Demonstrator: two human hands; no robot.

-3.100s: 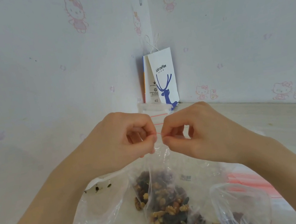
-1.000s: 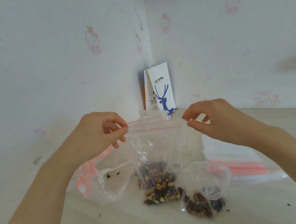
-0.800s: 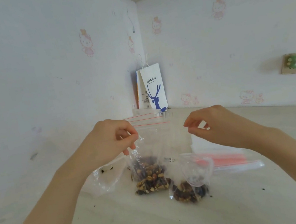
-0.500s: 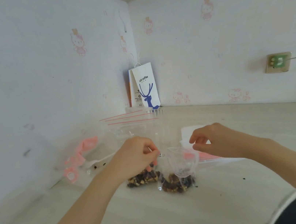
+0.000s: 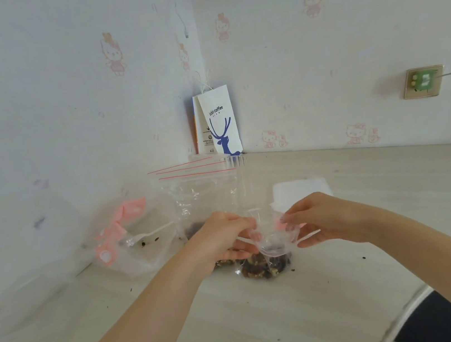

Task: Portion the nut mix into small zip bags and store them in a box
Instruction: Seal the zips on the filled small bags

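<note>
Head camera, looking down and forward at a pale wooden surface (image 5: 270, 325) that runs into a wallpapered corner. Near the middle stands a small zip bag (image 5: 273, 244), its mouth pulled wide. The left hand (image 5: 222, 238) pinches the left side of the rim with curled fingers. The right hand (image 5: 331, 219) pinches the right side between thumb and fingertips. A heap of nut mix (image 5: 262, 270) fills the bottom of this bag, which rests on the surface.

Just behind the left hand stands a larger zip bag (image 5: 204, 194), upright, with thin red lines across its top. Its contents are mostly hidden by the hand. To the left lies a crumpled clear bag (image 5: 142, 250) with pink parts at its mouth and a few dark crumbs inside. Behind the right hand lies a flat white stack (image 5: 300, 190), possibly unused bags, though it is too blurred to be sure. A white paper bag (image 5: 221, 124) with a blue deer leans in the far corner. A wall socket (image 5: 423, 81) sits on the right-hand wall.
</note>
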